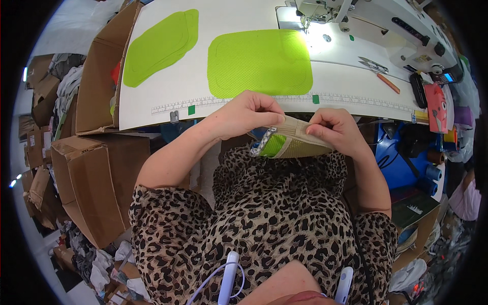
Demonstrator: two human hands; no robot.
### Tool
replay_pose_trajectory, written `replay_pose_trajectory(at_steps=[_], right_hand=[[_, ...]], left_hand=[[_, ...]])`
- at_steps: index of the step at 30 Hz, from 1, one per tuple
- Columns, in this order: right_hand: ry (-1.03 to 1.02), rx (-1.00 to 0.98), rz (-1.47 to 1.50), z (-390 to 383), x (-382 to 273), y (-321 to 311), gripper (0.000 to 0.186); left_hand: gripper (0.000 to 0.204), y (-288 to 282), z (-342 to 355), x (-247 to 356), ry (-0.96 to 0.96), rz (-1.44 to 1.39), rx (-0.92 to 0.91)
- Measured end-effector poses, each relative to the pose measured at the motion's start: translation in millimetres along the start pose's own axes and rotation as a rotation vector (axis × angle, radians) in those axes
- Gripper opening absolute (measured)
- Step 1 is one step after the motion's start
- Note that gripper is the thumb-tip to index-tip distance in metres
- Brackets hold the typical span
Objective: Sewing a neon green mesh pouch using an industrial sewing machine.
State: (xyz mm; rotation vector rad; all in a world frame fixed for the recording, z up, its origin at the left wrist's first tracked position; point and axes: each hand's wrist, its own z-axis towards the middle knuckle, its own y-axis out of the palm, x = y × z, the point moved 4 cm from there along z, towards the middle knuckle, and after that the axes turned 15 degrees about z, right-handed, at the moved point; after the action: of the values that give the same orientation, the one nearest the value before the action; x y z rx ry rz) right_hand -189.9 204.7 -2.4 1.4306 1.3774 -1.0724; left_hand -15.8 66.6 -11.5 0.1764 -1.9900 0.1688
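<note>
Between my two hands, just off the table's front edge, I hold a small beige mesh pouch (305, 147) with a bright green patch and a grey-and-white patterned edge on its left. My left hand (256, 112) pinches its upper left edge between thumb and finger. My right hand (335, 129) grips its upper right edge, thumb on top. On the white table beyond my hands lies a lime green mesh panel (259, 63) with rounded corners, its far right corner under the machine's light. More lime green panels (160, 48) lie stacked to its left.
A sewing machine (325, 12) stands at the far right with its lamp lit. Thread snips (373, 65) and an orange-handled tool (388, 83) lie right of the panel. A measuring tape (356, 99) runs along the front edge. Cardboard boxes (99, 178) stand at my left.
</note>
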Motion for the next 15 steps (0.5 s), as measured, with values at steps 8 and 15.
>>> replay_pose_trajectory(at_steps=[8, 15], right_hand=[[0.032, -0.018, 0.001, 2, 12, -5, 0.013], [0.046, -0.024, 0.185, 10, 19, -9, 0.017]], left_hand=[[0.013, -2, 7, -5, -0.006, 0.110, 0.005], [0.015, -5, 11, -7, -0.043, 0.016, -0.021]])
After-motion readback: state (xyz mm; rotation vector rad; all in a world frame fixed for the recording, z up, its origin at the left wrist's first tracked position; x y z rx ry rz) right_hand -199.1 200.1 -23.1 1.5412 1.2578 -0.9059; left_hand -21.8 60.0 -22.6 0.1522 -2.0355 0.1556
